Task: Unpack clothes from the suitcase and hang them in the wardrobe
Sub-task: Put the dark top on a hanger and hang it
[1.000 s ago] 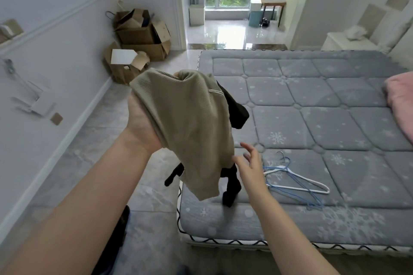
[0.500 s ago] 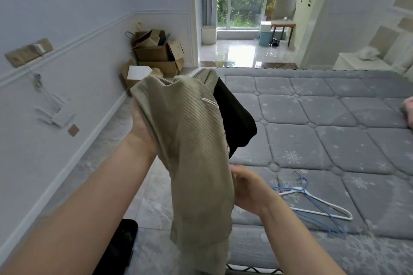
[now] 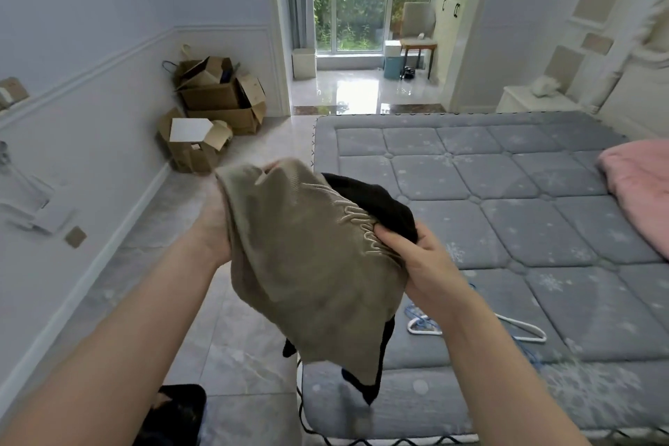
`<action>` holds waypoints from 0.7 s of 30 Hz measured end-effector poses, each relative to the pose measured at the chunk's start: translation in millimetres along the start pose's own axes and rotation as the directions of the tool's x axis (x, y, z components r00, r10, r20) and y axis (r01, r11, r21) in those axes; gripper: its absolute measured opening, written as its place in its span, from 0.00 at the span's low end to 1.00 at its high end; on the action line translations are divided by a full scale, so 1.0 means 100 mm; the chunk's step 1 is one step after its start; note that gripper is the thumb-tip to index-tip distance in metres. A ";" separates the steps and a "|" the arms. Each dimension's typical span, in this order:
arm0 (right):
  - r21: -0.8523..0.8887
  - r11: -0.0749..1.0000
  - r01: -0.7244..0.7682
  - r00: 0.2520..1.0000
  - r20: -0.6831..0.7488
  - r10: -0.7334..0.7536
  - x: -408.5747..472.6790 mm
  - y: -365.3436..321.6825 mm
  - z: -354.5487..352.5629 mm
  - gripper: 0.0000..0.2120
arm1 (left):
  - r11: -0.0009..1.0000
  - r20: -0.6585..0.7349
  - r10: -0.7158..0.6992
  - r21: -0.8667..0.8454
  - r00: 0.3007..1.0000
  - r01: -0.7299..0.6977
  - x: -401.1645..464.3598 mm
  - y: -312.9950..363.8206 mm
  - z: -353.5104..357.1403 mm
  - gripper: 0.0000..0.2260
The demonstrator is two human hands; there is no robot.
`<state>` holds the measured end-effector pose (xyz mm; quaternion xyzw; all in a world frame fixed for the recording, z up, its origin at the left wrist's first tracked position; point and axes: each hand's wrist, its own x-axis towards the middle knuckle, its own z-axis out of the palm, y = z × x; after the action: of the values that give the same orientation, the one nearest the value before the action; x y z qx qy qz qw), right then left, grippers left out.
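I hold a khaki knitted garment up in front of me, over the bed's near left corner. A black garment is bunched behind it and hangs out below. My left hand grips the khaki garment's upper left edge. My right hand pinches bunched fabric on its right side, touching the black cloth too. White and blue hangers lie on the grey quilted mattress, partly hidden by my right forearm. A black object shows on the floor at the bottom left; I cannot tell if it is the suitcase.
Open cardboard boxes are piled in the far left corner. A pink blanket lies on the bed's right side. A white nightstand stands beyond the bed. Cabinet doors with dark handles flank the glass door area.
My right hand has risen from the lower hem to the garment's right side and gathered the fabric. The khaki garment is spread wider between both hands.
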<state>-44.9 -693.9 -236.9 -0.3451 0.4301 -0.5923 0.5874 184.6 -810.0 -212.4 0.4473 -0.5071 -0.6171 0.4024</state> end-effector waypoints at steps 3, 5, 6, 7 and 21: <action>-0.191 0.980 0.046 0.998 -0.020 -0.051 0.00 -0.07 0.00 0.08 | 0.791 0.145 -0.321 0.584 0.936 0.181 0.00 -0.03 -0.03 0.12; -0.304 0.948 0.093 0.995 0.005 -0.096 0.00 -0.11 0.04 0.09 | 0.569 0.165 -0.379 0.818 0.911 0.088 0.02 -0.05 -0.05 0.29; -0.335 0.936 0.111 0.994 0.022 -0.110 0.00 -0.12 0.04 0.10 | 0.606 0.196 -0.312 0.795 0.930 0.036 0.02 -0.03 0.01 0.31; -0.356 0.926 0.124 0.992 0.045 -0.116 -0.01 -0.15 0.07 0.11 | 0.680 0.238 -0.191 0.732 0.952 -0.047 -0.02 0.01 0.13 0.32; -0.521 0.814 0.257 0.917 -0.133 -0.375 -0.20 -0.42 0.00 0.07 | 0.820 0.512 0.149 0.414 0.846 -0.395 -0.09 -0.07 0.81 0.10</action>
<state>-60.6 -676.5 -196.6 -0.4797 0.5678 -0.5883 0.3184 108.7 -778.5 -211.4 0.2987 -0.7906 -0.4841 0.2265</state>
